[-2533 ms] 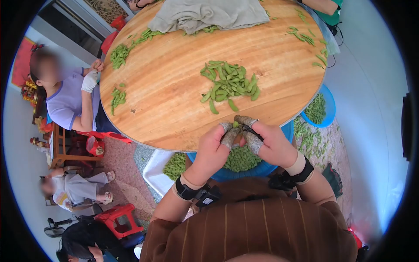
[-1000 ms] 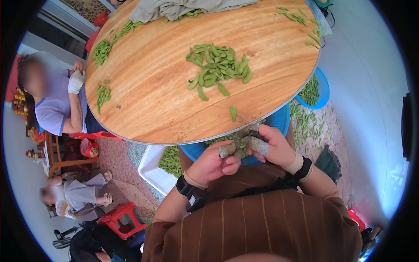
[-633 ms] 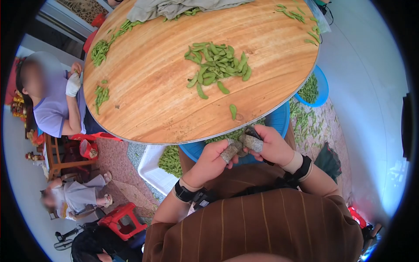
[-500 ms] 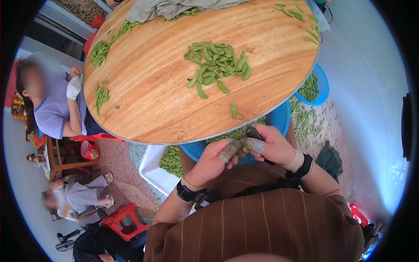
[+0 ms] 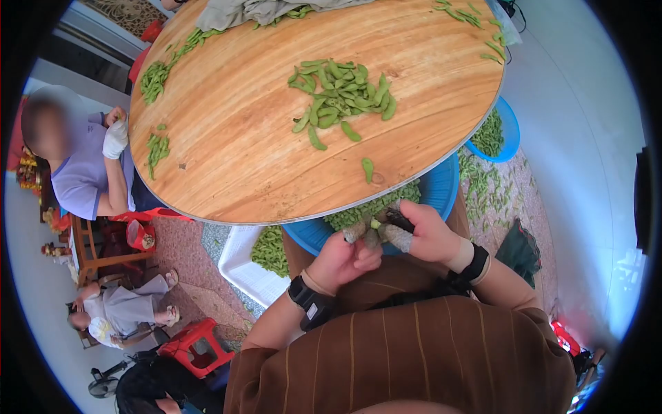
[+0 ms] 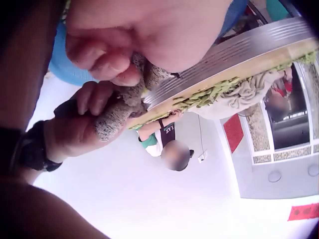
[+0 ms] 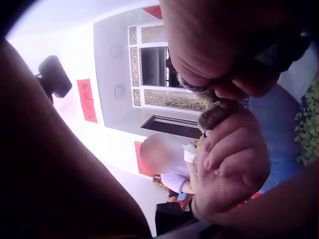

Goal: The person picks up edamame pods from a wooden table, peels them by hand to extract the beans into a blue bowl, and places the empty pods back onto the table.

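Observation:
Over a blue basin (image 5: 441, 190) of shelled green beans (image 5: 376, 207), both hands meet at the fingertips. The left hand (image 5: 345, 259) and the right hand (image 5: 431, 234) pinch a small green edamame pod (image 5: 375, 223) between them, most of it covered by the fingers. Rough grey wraps cover the thumbs and some fingers; a dark wrap shows on the right hand. In the left wrist view, the wrapped tips press together beside the table's metal edge (image 6: 209, 67). A heap of edamame pods (image 5: 345, 93) lies on the table, with a single pod (image 5: 367, 170) nearer the edge.
The round wooden table (image 5: 234, 152) overhangs the basin's far side. A white crate (image 5: 238, 269) of pods stands left, a second blue basin (image 5: 509, 131) right, with pods scattered on the floor. A grey cloth (image 5: 255, 10) lies at the back. A person (image 5: 89, 165) sits left.
The hands have drawn lower from the table edge, and a single pod now lies near that edge. Since half a second ago the fingertips have parted slightly, showing the green pod. The view has shifted.

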The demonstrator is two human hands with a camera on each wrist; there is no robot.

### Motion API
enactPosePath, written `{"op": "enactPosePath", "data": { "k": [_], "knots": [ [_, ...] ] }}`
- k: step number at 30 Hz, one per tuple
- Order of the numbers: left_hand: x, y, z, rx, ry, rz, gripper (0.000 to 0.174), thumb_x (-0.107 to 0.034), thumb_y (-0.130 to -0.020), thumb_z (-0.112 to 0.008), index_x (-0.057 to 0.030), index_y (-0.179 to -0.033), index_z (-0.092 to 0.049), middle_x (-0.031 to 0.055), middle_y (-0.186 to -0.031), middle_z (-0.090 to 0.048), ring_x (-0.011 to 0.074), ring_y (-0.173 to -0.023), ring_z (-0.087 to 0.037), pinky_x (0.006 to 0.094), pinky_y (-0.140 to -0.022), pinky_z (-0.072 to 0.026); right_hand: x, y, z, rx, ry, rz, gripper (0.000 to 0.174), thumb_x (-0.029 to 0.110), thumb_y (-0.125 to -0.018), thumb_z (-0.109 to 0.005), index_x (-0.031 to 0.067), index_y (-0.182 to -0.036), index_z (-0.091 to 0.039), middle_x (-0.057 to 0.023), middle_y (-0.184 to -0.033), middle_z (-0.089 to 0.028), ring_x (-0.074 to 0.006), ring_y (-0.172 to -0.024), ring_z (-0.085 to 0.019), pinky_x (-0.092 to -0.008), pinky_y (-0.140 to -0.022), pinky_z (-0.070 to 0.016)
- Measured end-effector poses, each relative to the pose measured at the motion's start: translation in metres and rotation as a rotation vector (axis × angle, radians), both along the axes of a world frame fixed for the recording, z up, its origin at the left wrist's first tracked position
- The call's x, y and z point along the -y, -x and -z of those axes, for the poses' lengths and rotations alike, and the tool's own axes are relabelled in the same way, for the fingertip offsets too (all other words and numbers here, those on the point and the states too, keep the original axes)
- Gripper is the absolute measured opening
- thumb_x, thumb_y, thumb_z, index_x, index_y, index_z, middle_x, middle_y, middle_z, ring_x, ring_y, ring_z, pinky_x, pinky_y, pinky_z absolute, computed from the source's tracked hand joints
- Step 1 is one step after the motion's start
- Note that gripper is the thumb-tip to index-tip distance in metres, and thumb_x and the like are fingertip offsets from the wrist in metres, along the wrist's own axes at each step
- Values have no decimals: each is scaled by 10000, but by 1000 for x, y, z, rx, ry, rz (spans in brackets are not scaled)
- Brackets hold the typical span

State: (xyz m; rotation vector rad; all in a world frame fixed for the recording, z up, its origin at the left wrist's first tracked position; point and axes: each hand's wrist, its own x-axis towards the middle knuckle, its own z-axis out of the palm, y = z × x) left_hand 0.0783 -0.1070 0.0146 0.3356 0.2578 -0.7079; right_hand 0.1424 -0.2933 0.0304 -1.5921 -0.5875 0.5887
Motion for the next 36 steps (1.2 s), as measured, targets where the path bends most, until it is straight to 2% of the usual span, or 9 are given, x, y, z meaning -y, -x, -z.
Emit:
{"op": "enactPosePath", "data": {
  "k": [8,10,13,20,23,27,29,32,36],
  "knots": [
    [-9,-1,-4,-91,-15,127,435,-357,-987,-345,-51,-725,-510,-4,-510,-394,94,-426,-358,238,-457,-276,2,-8,10,192,44,-73,257,210,-834,-687,-7,-894,-562,-88,-676,-574,-147,-598,-550,-304,-554,-444],
    [-5,-1,-9,-106,28,108,442,-361,-988,-342,-41,-740,-520,-3,-510,-394,94,-426,-359,236,-454,-276,1,-7,2,-548,-184,-56,248,244,-865,-665,12,-854,-576,-68,-676,-581,-117,-543,-520,-290,-504,-414],
    [-5,1,-8,-45,-43,60,434,-357,-991,-367,-12,-804,-552,4,-497,-384,107,-427,-367,244,-448,-291,-1,-7,10,-666,-113,26,279,278,-889,-645,23,-807,-566,-40,-665,-579,-82,-510,-486,-278,-470,-385],
    [-116,60,12,30,-1299,-21,352,-354,-871,-641,-7,-839,-593,64,-550,-528,148,-446,-489,256,-454,-394,7,-17,-26,404,325,-22,250,224,-834,-662,25,-767,-526,-125,-650,-570,-310,-546,-551,-382,-522,-432],
    [-139,88,23,353,-2696,535,354,-259,-793,-705,37,-949,-591,76,-757,-613,173,-692,-615,306,-599,-487,-16,-33,-52,628,321,150,210,190,-786,-665,26,-799,-534,-168,-712,-567,-390,-674,-561,-437,-580,-451],
    [-129,73,-11,414,-2458,415,348,-183,-807,-677,45,-1052,-580,73,-894,-635,175,-807,-622,317,-677,-503,-44,-54,-56,796,435,280,221,159,-757,-660,18,-866,-530,-175,-771,-573,-371,-738,-580,-456,-609,-461],
    [-104,53,-35,513,-1590,21,333,-143,-858,-630,19,-1142,-564,81,-963,-649,168,-807,-628,287,-688,-506,-49,-56,-55,806,526,236,232,151,-750,-658,15,-887,-528,-182,-783,-574,-374,-750,-580,-458,-615,-467],
    [-55,23,-67,501,-1274,-99,296,-116,-909,-565,7,-1178,-550,88,-1020,-650,154,-805,-634,258,-690,-508,-49,-55,-59,742,552,180,208,134,-733,-652,5,-834,-524,-211,-783,-584,-403,-720,-572,-453,-618,-474],
    [-22,-15,-78,453,-1015,-137,223,-135,-940,-527,-6,-1115,-572,88,-992,-654,113,-752,-627,231,-642,-493,-35,-43,-60,141,187,104,180,143,-788,-664,3,-856,-574,-90,-748,-607,-225,-585,-563,-332,-543,-459]
  ]
}}
